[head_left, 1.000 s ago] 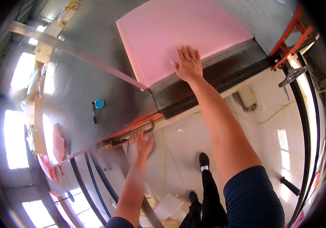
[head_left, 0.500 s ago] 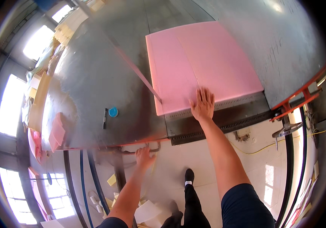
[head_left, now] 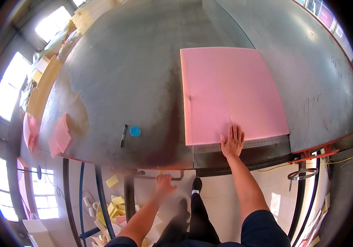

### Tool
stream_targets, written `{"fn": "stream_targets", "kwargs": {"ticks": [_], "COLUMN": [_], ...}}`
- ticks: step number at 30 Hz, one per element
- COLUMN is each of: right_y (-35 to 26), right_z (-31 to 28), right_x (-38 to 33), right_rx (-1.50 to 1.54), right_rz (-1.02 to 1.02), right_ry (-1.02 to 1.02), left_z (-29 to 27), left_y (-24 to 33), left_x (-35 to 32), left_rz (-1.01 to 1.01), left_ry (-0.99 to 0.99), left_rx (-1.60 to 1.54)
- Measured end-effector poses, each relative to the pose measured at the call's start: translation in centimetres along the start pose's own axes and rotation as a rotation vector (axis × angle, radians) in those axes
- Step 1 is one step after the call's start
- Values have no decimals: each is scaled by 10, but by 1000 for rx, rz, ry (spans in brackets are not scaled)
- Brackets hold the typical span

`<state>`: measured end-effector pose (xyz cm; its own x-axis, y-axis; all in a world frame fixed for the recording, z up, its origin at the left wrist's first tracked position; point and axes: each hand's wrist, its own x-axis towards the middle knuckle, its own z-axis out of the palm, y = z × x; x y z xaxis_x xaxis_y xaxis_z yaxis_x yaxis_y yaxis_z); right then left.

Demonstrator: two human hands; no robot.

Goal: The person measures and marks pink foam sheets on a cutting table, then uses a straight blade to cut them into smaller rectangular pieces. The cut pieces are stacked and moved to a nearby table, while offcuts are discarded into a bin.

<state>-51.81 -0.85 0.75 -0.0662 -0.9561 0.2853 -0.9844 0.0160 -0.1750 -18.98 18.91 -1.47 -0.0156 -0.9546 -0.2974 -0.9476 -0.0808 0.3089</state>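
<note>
A broad pink foam sheet (head_left: 232, 86) lies flat on the grey metal table (head_left: 118, 86). On its front edge rests my right hand (head_left: 234, 142), palm down and fingers stretched. A thin crease runs through the foam toward that hand. My left hand (head_left: 165, 184), slightly blurred, is below the table's front edge, its fingers curled over a metal bar handle (head_left: 180, 176). To the left on the tabletop are a black marker (head_left: 123, 136) and a round blue item (head_left: 135, 131).
Pink foam offcuts (head_left: 60, 136) lie at the table's left corner, with yellow foam blocks (head_left: 44, 88) beyond. Under the table, foam scraps (head_left: 114, 208) are piled between the legs. A handwheel (head_left: 302, 175) hangs by the right end. A dark slotted strip (head_left: 242, 160) runs along the front.
The view has shifted, so the table and foam sit lower in it. A thin pinkish band that slanted across the foam's left edge no longer shows. Both hands stay at the same places.
</note>
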Motion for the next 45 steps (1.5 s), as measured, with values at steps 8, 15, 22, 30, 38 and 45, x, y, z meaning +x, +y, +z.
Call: {"fn": "stream_targets", "kwargs": {"ticks": [8,15,22,30,38,45], "right_y": [3,2,0,8,0,6], "right_z": [8,8,2,-3,14,29], "right_x": [4,6,10,15,7,9], "right_rx": [-52,-7,26,96,35,-105], "right_rz": [-31,-42,-44,3,-46,-63], "right_ry": [-31,-56,-138,-195,-180,-73], "left_z": [-21,-109,-87,-103,-142,-252], "left_y": [6,38,28,108,107,0], "left_x": [-4,19,46,238,264,169], "left_rz": [49,-7,451,-336,-524,-501], "left_ry": [-55,-451,210,319,197,816], "left_rx": [-95,-117,-288,-593,-451,-393]}}
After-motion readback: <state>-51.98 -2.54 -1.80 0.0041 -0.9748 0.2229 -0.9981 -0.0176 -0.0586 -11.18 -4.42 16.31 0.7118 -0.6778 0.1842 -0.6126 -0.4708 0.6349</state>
